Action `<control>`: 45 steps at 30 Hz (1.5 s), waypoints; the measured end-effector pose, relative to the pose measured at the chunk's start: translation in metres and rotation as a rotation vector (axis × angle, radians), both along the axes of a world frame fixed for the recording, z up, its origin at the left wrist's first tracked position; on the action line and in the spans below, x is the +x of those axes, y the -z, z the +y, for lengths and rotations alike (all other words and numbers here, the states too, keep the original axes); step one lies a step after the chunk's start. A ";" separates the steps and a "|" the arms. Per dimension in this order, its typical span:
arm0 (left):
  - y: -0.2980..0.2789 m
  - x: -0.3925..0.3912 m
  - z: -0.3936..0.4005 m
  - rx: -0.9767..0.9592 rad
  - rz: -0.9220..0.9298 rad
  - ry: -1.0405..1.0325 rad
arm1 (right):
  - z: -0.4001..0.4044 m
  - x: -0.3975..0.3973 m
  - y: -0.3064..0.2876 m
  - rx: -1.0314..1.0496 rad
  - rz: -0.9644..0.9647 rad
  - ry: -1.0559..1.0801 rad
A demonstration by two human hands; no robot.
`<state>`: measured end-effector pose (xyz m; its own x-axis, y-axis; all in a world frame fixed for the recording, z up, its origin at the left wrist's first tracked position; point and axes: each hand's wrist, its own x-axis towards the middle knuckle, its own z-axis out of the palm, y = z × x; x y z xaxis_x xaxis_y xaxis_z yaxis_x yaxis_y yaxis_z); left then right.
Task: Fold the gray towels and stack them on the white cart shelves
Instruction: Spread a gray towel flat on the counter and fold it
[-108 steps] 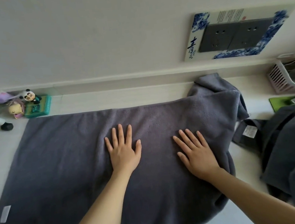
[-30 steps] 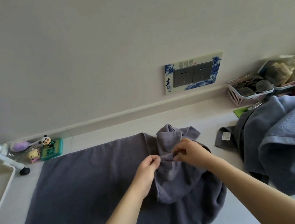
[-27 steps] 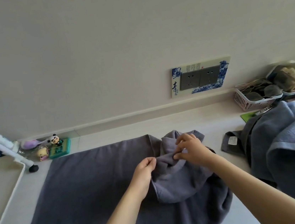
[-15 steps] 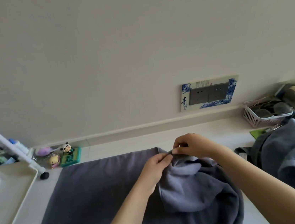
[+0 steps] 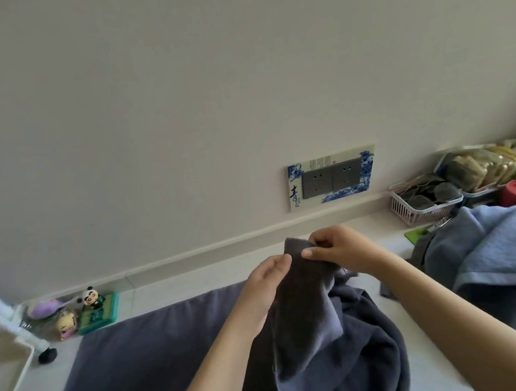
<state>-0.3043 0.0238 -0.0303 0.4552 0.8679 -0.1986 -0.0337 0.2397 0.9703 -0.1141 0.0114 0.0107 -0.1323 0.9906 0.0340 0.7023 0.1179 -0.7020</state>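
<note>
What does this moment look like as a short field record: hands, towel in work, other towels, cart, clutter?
left hand: pinches the raised end of the gray towel
right hand: pinches the same end, close beside the left
gray towel: left part flat on the floor, right part lifted and bunched
towel pile: heaped at right, unfolded
white cart: at left edge, visible shelf holds no towel
toy figures: by the wall, left of the towel
pink basket: by the wall, right

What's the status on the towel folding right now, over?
Left hand and right hand both pinching one raised end of the gray towel. Rest of it flat on the floor. Towel pile at right, clear of the fold.
</note>
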 end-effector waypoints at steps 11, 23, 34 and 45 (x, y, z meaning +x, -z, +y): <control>-0.042 0.002 0.026 -0.011 -0.206 -0.313 | -0.022 0.022 0.010 -0.261 -0.019 -0.053; -0.063 -0.007 0.084 0.019 -0.025 -0.477 | -0.059 0.086 -0.025 -0.243 -0.288 0.288; -0.122 0.180 0.102 -0.082 -0.065 -0.093 | -0.147 0.162 -0.083 0.126 0.294 0.880; -0.159 0.418 0.046 -0.103 -0.208 0.254 | -0.215 0.295 -0.101 0.318 0.433 1.262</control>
<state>0.1135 0.0699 0.1286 0.6942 0.7019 -0.1595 -0.1548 0.3619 0.9193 0.1813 -0.2038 0.1122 0.9246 0.3706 0.0877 0.1852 -0.2362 -0.9539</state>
